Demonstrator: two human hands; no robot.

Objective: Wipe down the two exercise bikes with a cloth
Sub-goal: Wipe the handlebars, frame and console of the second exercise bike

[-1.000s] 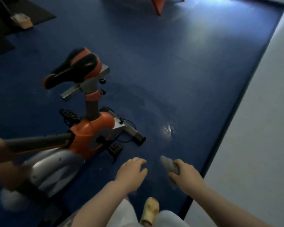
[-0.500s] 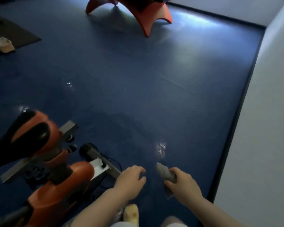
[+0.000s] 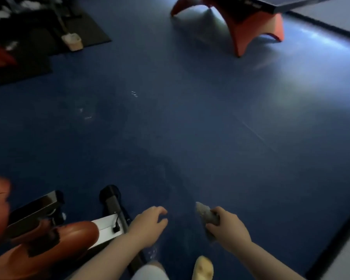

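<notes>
An orange exercise bike (image 3: 49, 239) fills the lower left corner, its body, seat edge and grey rear foot bar (image 3: 113, 207) partly cut off by the frame. My right hand (image 3: 228, 229) holds a bunched grey cloth (image 3: 206, 215) above the blue floor, to the right of the bike. My left hand (image 3: 148, 225) hovers beside the foot bar with loosely curled fingers and nothing in it. A second bike is not clearly visible.
An orange arched base (image 3: 245, 27) under a dark table stands at the top right. Black mats (image 3: 28, 37) with dark equipment and a small beige block (image 3: 72, 41) lie at the top left. A pale wall and black skirting (image 3: 331, 249) run along the right.
The view has swung up and away from the bike, which slid to the lower left. Both hands kept their pose, the right one still gripping the cloth.
</notes>
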